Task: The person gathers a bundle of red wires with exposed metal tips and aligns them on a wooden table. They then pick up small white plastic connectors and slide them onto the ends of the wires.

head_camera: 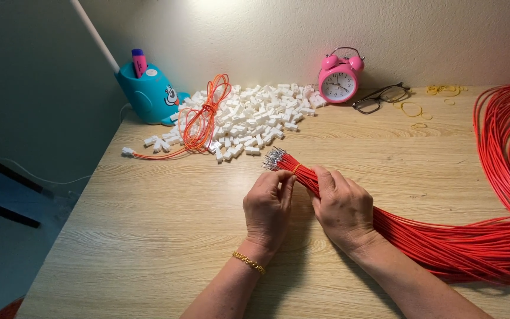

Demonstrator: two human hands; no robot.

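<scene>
A thick bundle of red wires [444, 242] lies across the wooden desk [149, 224], its metal-tipped ends [274, 158] pointing toward the far left and bound by a yellow rubber band. My right hand [342, 207] rests on top of the bundle just behind the tips, fingers curled over the wires. My left hand [268, 207] is beside it, fingertips pinched at the edge of the bundle; whether a single wire is between them I cannot tell. It wears a gold bracelet at the wrist.
A heap of small white plastic connectors [249, 121] lies beyond the hands, with a coil of orange wires [205, 118] ending in a connector on it. Further back are a teal pen holder [147, 91], a pink alarm clock [338, 80], black glasses [380, 97] and yellow rubber bands [411, 109].
</scene>
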